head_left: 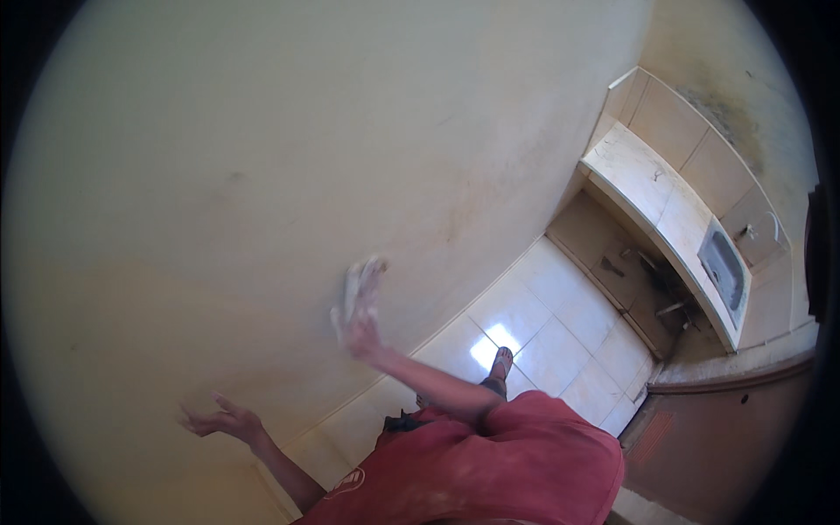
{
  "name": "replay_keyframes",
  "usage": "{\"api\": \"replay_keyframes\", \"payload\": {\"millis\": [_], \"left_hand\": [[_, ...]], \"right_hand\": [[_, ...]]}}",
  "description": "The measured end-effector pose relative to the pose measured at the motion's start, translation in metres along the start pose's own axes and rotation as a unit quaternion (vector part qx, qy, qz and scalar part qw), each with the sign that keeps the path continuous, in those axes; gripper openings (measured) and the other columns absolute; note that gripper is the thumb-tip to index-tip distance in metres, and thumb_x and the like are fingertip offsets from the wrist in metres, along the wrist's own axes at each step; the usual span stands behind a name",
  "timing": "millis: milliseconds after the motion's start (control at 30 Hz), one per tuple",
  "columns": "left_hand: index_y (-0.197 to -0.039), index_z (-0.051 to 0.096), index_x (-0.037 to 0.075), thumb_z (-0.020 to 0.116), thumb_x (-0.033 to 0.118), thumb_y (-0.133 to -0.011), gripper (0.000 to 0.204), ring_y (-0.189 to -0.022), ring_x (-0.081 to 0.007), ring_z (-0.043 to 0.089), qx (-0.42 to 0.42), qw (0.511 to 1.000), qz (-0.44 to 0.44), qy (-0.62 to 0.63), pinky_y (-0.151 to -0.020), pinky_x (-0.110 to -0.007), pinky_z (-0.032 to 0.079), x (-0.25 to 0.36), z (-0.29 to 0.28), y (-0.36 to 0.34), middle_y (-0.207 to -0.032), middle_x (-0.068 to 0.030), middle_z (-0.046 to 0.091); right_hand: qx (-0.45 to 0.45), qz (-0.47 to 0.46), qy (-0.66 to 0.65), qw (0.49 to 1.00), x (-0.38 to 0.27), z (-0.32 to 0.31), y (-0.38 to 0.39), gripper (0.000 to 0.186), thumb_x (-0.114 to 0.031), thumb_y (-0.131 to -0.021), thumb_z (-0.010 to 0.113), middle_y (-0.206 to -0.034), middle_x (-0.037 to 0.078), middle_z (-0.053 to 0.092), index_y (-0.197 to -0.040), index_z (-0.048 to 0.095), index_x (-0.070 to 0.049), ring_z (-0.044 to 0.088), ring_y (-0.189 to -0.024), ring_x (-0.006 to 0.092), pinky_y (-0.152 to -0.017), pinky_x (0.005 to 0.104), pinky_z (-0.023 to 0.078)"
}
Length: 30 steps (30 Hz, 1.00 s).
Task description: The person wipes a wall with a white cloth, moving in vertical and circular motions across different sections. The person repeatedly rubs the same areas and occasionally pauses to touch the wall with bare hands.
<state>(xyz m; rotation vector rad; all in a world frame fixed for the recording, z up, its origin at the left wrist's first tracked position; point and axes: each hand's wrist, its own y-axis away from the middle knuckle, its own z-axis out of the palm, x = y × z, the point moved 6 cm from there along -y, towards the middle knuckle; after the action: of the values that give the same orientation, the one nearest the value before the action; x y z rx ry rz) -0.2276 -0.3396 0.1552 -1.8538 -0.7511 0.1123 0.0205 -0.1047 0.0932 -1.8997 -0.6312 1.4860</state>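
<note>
My right hand is raised close against the pale wall, with its fingers stretched upward and the thumb apart. Those fingers look whitish, as if coated or dusty, and are a little blurred. Whether the palm touches the wall I cannot tell. Lower and to the left, my left hand hovers near the same wall, its fingers spread and blurred at the tips. Nothing shows in it. The wall carries faint brownish smudges and a small dark mark.
On the right, a tiled counter holds a metal sink below a tap. Pipes and dark things sit under it. A brown door stands at lower right. Glossy light tiles cover the floor around my foot.
</note>
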Motion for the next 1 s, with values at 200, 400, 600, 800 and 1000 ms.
{"api": "replay_keyframes", "payload": {"millis": [200,400,600,800,1000], "left_hand": [[-0.153,0.011,-0.003,0.046,0.047,-0.102,0.079,-0.146,-0.0469,0.001,0.024,0.999,-0.007,0.031,-0.115,-0.061,0.011,-0.004,-0.001,-0.045,-0.159,-0.0283,-0.002],[-0.151,0.009,-0.007,0.045,0.054,-0.101,0.086,-0.145,-0.0474,0.008,-0.261,0.953,-0.128,0.082,-0.115,-0.057,0.017,-0.014,0.04,-0.038,-0.157,-0.0321,0.0],[-0.141,0.029,-0.014,0.04,0.053,-0.104,0.077,-0.132,-0.0449,0.036,-0.427,0.879,-0.191,0.092,-0.111,-0.05,0.027,-0.013,0.045,-0.037,-0.145,-0.0381,0.029],[-0.135,0.036,-0.015,0.037,0.052,-0.105,0.073,-0.126,-0.0458,0.041,-0.397,0.901,-0.169,0.055,-0.109,-0.05,0.029,-0.033,0.051,-0.038,-0.138,-0.0384,0.037],[-0.129,0.042,-0.016,0.035,0.051,-0.106,0.071,-0.12,-0.0468,0.045,-0.307,0.946,-0.031,-0.101,-0.107,-0.05,0.032,-0.057,0.066,-0.03,-0.131,-0.0388,0.044]], "right_hand": [[0.149,0.0,0.065,0.987,0.05,-0.049,-0.097,0.073,-0.022,-0.099,0.049,-0.163,0.027,-0.003,-0.157,0.012,0.001,-0.004,-0.151,0.0449,-0.121,0.0553,0.0],[0.203,0.063,-0.025,0.977,0.109,-0.199,-0.277,0.061,-0.03,-0.109,0.027,-0.166,0.017,-0.005,-0.157,0.007,0.001,-0.008,-0.153,0.0324,-0.124,0.0423,-0.004],[0.113,-0.069,0.115,0.985,0.026,-0.052,-0.079,0.063,-0.019,-0.105,0.033,-0.166,0.015,-0.006,-0.157,0.004,0.001,-0.006,-0.153,0.0314,-0.123,0.0423,-0.003],[0.039,-0.048,0.129,0.99,0.057,-0.031,-0.049,0.072,-0.01,-0.101,0.036,-0.165,0.018,-0.014,-0.155,-0.009,0.003,-0.009,-0.153,0.0314,-0.123,0.0417,-0.005],[0.171,-0.027,-0.074,0.982,0.116,-0.167,-0.239,0.063,-0.019,-0.107,0.03,-0.165,0.016,-0.01,-0.155,-0.003,0.004,-0.006,-0.153,0.0264,-0.124,0.0375,-0.002]]}}
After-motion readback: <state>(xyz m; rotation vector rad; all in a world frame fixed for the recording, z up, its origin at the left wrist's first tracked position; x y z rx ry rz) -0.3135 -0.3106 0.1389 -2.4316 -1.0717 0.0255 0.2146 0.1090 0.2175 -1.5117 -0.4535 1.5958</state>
